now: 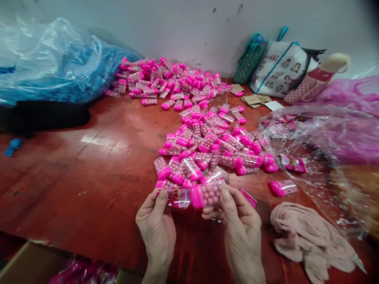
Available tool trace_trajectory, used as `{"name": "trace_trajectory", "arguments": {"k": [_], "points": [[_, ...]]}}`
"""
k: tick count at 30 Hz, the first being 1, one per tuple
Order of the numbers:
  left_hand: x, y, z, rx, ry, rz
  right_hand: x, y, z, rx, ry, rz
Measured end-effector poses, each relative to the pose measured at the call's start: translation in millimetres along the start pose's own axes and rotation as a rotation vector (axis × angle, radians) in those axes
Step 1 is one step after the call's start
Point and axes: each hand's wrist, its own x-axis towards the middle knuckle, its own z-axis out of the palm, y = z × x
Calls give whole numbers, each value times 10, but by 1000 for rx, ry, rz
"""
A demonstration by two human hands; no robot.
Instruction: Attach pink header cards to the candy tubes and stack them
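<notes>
Near the table's front, my right hand (241, 225) pinches the clear end of a pink-capped container (209, 194) full of pink balls. My left hand (158, 225) pinches a clear printed wrapper (181, 197) with magenta markings, beside the container's pink cap. The wrapper and the cap meet or overlap between my hands. A large pile of similar containers (177, 85) stretches from the wall down to just beyond my fingers.
A clear bag of blue items (68, 75) and a black cloth (50, 114) lie left on the red table (74, 177). At right are bags (276, 69), crumpled plastic (314, 138), a loose container (283, 187) and a beige cloth (308, 232). A cardboard box (32, 262) stands below.
</notes>
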Motion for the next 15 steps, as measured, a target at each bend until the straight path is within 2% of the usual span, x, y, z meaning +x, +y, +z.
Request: {"name": "trace_trajectory", "arguments": {"k": [4,9,12,15], "points": [[-3,-4,-4,-5,-6,49,-6,31,21,-62,-13,-24],[18,-19,-16,3,-4,85,-9,41,-18,-64,-36,24],[16,-17,-30,39,-35,78,5,77,-39,-9,-55,62],[21,-3,-47,61,-107,-2,28,122,-56,77,-71,84]]}}
